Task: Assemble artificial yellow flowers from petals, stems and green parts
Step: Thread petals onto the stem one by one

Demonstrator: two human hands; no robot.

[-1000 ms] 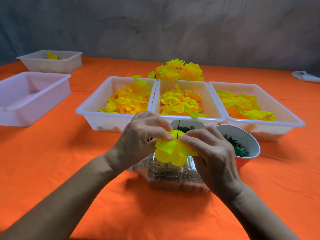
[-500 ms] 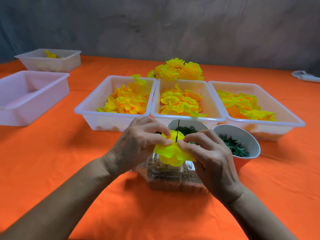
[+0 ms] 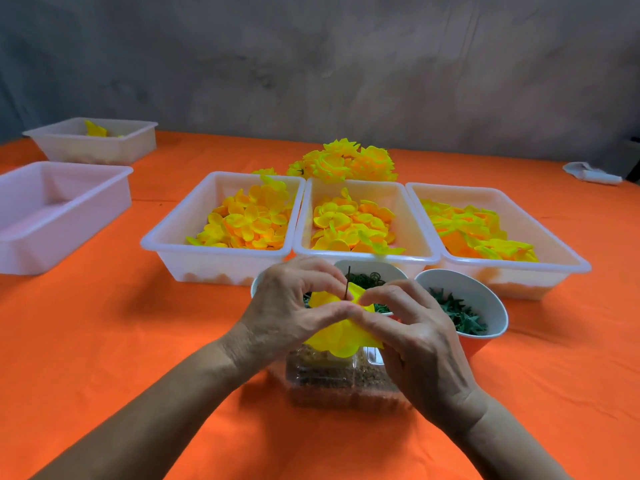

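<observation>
Here, both hands worked one yellow petal layer above the clear container at the near centre. The left hand and right hand pinched it on the stem. Step in hand: threading. Next, probably seat the layer fully. The stem's long axis stood nearly upright, tip upward.

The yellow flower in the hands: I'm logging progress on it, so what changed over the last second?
Little changed. Both hands, left and right, keep pinching the yellow flower on its thin stem; their fingertips have drawn closer together over the petals. The trays, bowls and finished flowers stayed put.
</observation>
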